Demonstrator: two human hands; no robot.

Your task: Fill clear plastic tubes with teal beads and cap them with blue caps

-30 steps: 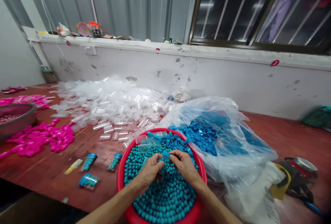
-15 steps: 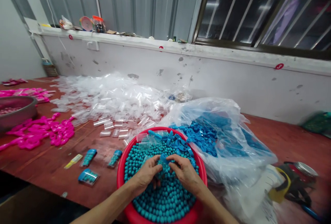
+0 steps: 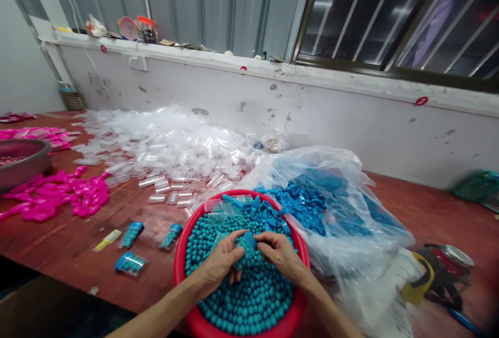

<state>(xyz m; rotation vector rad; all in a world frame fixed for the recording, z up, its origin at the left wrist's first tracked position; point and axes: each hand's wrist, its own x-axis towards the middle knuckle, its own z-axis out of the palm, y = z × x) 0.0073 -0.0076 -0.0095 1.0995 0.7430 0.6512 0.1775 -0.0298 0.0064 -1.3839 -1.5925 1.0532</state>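
Observation:
Over a red basin (image 3: 181, 257) full of teal beads (image 3: 245, 309), my left hand (image 3: 219, 265) grips a small clear plastic case (image 3: 245, 260) with teal beads inside. A blue cap (image 3: 250, 239) sits at the top end of the case. My right hand (image 3: 284, 257) is closed, thumb and forefinger pinching the cap's right side. Whether the cap is fully seated I cannot tell. Toward the basin's back rim, a few empty clear cases (image 3: 215, 217) and several blue plastic pieces (image 3: 273, 217) lie on the beads.
Left of the basin are capped bead cases (image 3: 131, 263) and a yellow-and-clear piece (image 3: 107, 240). Behind spreads a heap of clear cases (image 3: 179, 145). A plastic bag of blue pieces (image 3: 307, 203) stands to the right, pink pieces (image 3: 58, 197) and a grey basin (image 3: 23, 164) far left.
The case in my left hand has tilted, and its blue cap now shows more plainly. My right fingers have shifted slightly along the cap. The whole view has moved a little.

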